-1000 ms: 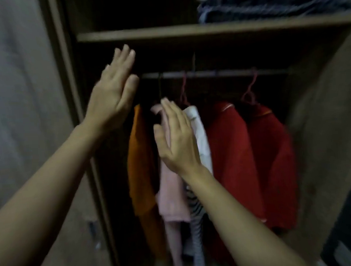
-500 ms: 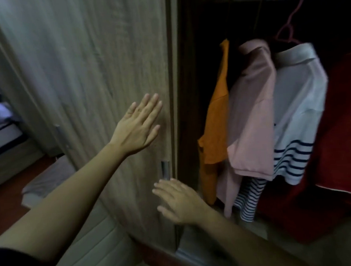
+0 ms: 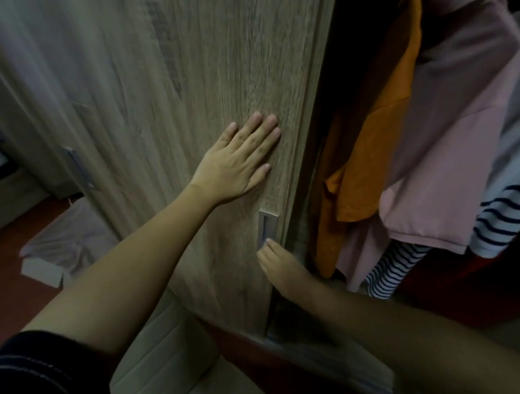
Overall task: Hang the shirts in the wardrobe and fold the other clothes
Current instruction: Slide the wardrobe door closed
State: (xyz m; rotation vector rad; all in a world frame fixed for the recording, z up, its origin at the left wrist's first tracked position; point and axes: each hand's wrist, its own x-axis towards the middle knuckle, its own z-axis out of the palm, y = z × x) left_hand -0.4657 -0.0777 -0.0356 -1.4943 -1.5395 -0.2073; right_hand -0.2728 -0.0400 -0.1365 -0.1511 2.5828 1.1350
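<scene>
"Pressing on what, that left hand (image 3: 238,158) of yours?"

"On the wardrobe door (image 3: 157,96). The palm lies flat on the wood-grain panel and the four fingers are straight, close together and pointing up and to the right. The thumb sits a little apart, lower down. My forearm runs up to it from the lower left, out of a dark sleeve (image 3: 36,374)."

"And the right hand (image 3: 279,265)?"

"It's lower, at the door's right edge, and the arm comes in from the bottom right. One fingertip touches the bottom end of the recessed metal handle (image 3: 266,226), with its nail showing. The other fingers are tucked behind the hand, so I cannot tell whether they hook anything."

"Where are the shirts?"

"Hanging inside the open wardrobe, to the right of the door. The orange shirt (image 3: 378,130) is nearest the door edge. The pink shirt (image 3: 460,132) is touching it on the right, and the striped shirt (image 3: 500,214), white with dark bands, is partly behind the pink one. Something red (image 3: 468,294) shows below them. Neither hand touches any of it."

"Anything else?"

"A second handle (image 3: 79,167) on the panel to the left, and a pale box (image 3: 63,252) on the reddish floor (image 3: 11,300) below it."
</scene>
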